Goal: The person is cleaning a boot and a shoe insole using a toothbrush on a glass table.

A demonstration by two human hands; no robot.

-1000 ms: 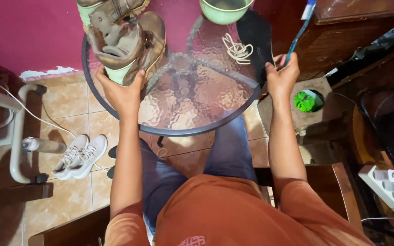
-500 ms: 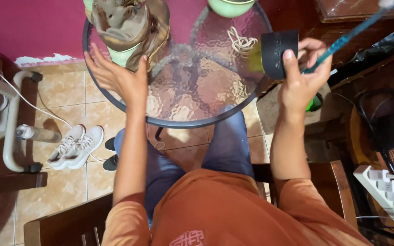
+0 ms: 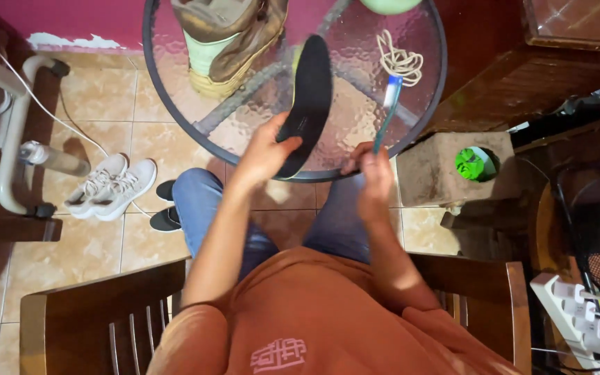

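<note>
Over round pebbled-glass table [image 3: 355,149], curved black insole [image 3: 307,104]

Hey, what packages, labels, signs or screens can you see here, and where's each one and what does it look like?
No packages, signs or screens show.
Printed emblem: on the chest of the orange shirt, bottom centre; small, squarish, pale pink line pattern.
Green-and-white patch: in the block's hollow, right of the glass table; too blurred to call a label.
</note>
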